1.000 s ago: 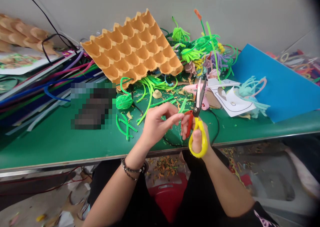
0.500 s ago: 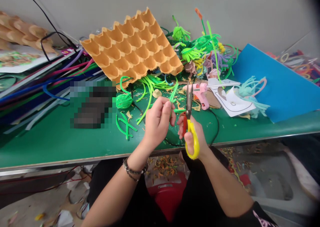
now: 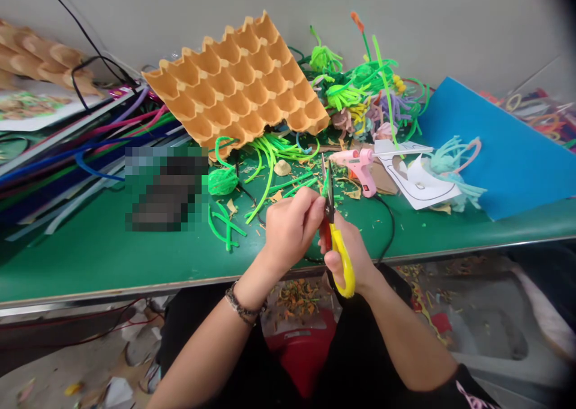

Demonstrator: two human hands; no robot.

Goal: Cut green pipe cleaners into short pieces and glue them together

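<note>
My right hand point(image 3: 353, 250) grips yellow-and-red scissors point(image 3: 338, 250) above the front edge of the green table point(image 3: 103, 253). Their blades point away from me, up toward the egg tray. My left hand point(image 3: 290, 229) is pinched shut on a short green pipe-cleaner piece point(image 3: 324, 186), held right against the blades. Both hands touch at the middle of the view.
An orange egg tray point(image 3: 243, 88) leans at the back, with green pipe cleaners point(image 3: 270, 157) under it. A pink glue gun point(image 3: 360, 164), paper cut-outs point(image 3: 418, 184) and a blue sheet point(image 3: 504, 151) lie to the right. Coloured strips point(image 3: 67, 151) pile at the left.
The scissors swung from leaning right to nearly upright and moved left. My left hand closed in against the blades with the green piece.
</note>
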